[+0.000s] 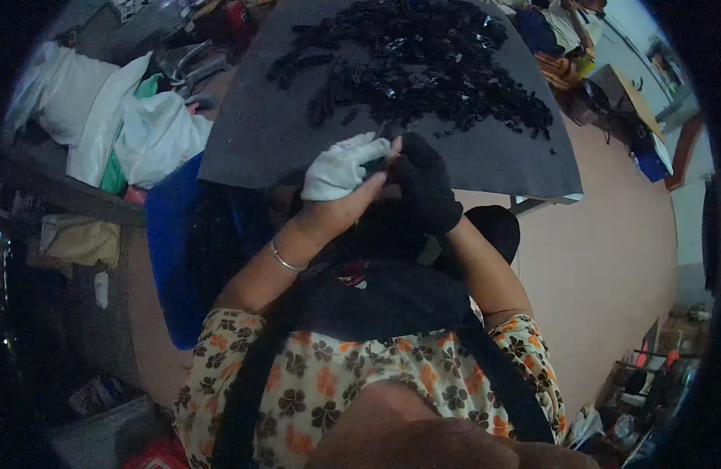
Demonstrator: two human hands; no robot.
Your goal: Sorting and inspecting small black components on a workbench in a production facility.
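My left hand (341, 184) has a white cloth wrapped over its fingers and meets my right hand at the near edge of a dark grey board (259, 125). My right hand (425, 184) wears a black glove. The two hands pinch a small dark piece (385, 156) between their fingertips; its shape is too small to tell. A heap of several small glossy black parts (423, 62) lies spread over the far part of the board. A thin metal bangle (284, 260) circles my left wrist.
White and green plastic bags (118, 125) pile at the left. A blue container (169, 250) stands under the board's left edge. Dark cloth (376, 297) lies in my lap. Another person (564, 23) sits at the far right, by a cardboard box (622, 90). Clutter lines the lower right floor (650, 367).
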